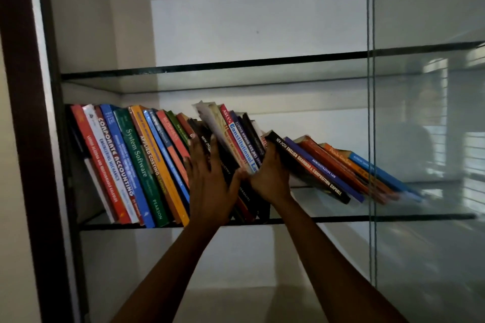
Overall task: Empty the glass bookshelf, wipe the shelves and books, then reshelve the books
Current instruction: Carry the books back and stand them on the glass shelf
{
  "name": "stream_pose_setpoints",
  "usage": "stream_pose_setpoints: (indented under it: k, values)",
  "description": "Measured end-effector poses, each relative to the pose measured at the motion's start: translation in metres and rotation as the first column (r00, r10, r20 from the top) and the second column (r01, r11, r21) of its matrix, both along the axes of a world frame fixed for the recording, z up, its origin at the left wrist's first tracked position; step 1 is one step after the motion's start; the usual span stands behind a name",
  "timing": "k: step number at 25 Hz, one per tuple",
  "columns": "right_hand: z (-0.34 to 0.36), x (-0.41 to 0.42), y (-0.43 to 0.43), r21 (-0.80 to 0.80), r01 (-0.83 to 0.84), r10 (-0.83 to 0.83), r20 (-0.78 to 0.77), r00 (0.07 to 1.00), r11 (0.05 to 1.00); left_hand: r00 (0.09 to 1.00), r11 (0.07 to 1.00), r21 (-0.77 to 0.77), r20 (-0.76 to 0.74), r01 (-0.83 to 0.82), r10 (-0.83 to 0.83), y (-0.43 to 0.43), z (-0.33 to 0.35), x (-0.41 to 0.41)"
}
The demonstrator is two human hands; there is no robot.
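A row of books leans on the middle glass shelf of the bookshelf. My left hand lies flat with straight fingers against the spines of dark books in the middle of the row. My right hand curls round the lower part of a black English grammar book, which tilts steeply to the right. More books lean almost flat beyond it. A white-and-blue constitutional law book stands between my two hands.
The glass shelf above holds nothing. A sliding glass door covers the right part of the case, its edge running vertically. The dark wooden frame bounds the left side. Below the books lies another open compartment.
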State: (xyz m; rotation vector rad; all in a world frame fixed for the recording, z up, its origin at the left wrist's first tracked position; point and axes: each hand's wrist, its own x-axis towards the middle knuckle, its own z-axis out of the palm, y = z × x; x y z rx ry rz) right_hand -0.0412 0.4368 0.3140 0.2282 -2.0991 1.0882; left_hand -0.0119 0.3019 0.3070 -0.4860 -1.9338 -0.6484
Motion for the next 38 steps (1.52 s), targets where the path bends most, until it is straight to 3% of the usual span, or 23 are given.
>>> stream_pose_setpoints:
  k: [3,6,9,13,16,20,24,32,36,38]
  values:
    - [0.005,0.006,0.006,0.081,-0.03,0.025,0.062,0.998,0.996,0.997,0.996,0.042,0.012,-0.073,0.072,0.007,-0.007,-0.006]
    - [0.008,0.006,0.005,0.214,0.174,-0.191,0.059,0.98,0.961,0.993,0.993,-0.012,-0.024,-0.119,0.119,0.005,0.004,-0.013]
    - [0.014,0.005,0.004,0.198,0.265,-0.277,0.037,0.96,0.944,0.981,0.974,-0.136,-0.091,-0.183,0.171,-0.002,0.023,-0.018]
    - [-0.001,0.003,0.014,0.133,0.045,-0.048,0.023,0.999,0.99,0.939,0.926,-0.19,-0.176,-0.327,0.296,-0.017,0.03,-0.013]
    - [-0.008,0.002,0.024,0.131,-0.076,0.072,0.035,0.997,0.988,0.942,0.907,-0.266,-0.163,-0.328,0.293,-0.029,0.035,-0.008]
    - [-0.011,-0.006,0.028,0.166,0.034,-0.033,-0.012,0.999,0.986,0.911,0.777,-0.481,-0.144,-0.407,0.387,-0.026,0.039,-0.01]
    - [-0.007,-0.012,0.033,0.106,0.09,-0.078,-0.111,0.991,0.99,0.872,0.634,-0.608,-0.246,-0.479,0.423,-0.029,0.06,-0.01]
    - [-0.005,-0.013,0.034,0.063,0.165,-0.15,-0.186,0.971,0.984,0.866,0.481,-0.773,-0.168,-0.412,0.471,-0.025,0.078,-0.007]
    - [-0.009,-0.012,0.031,0.036,0.192,-0.178,-0.24,0.954,0.981,0.946,0.582,-0.767,-0.097,-0.269,0.309,0.004,0.071,-0.004]
    - [-0.01,-0.012,0.031,0.042,0.203,-0.185,-0.269,0.945,0.978,0.947,0.592,-0.777,-0.015,-0.213,0.321,0.019,0.072,-0.012]
